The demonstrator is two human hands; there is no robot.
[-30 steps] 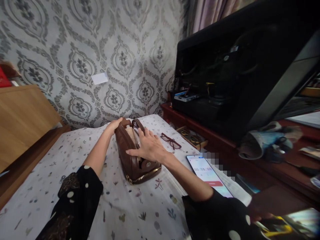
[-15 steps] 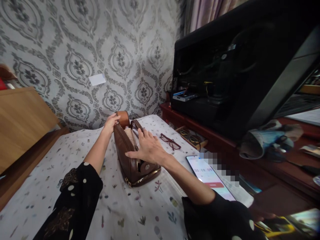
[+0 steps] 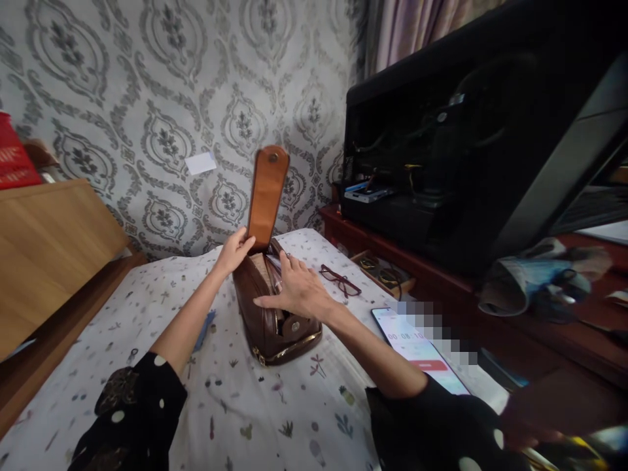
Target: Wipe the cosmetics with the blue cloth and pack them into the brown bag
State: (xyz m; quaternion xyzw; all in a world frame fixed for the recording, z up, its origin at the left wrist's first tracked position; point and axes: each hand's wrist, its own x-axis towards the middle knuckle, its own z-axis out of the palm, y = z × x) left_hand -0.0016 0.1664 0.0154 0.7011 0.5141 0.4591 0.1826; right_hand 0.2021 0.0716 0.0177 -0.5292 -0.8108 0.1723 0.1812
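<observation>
A brown leather handbag [image 3: 267,320] stands on the patterned bedsheet [image 3: 275,418]. Its tan flap [image 3: 266,196] with a metal snap is lifted straight up. My left hand [image 3: 236,250] grips the base of that flap at the bag's far end. My right hand [image 3: 297,291] lies across the bag's open top, fingers stretched out and pressing on it. Papers or cards show inside the opening.
Dark-red glasses [image 3: 339,279] lie right of the bag. A lit phone [image 3: 419,353] lies near my right forearm. A large black monitor [image 3: 471,144] stands on a dark wooden shelf [image 3: 564,340] at the right. A wooden headboard [image 3: 49,242] is at the left.
My left hand has raised the bag's flap from folded over the top to standing upright. My right hand has stayed on the bag's top.
</observation>
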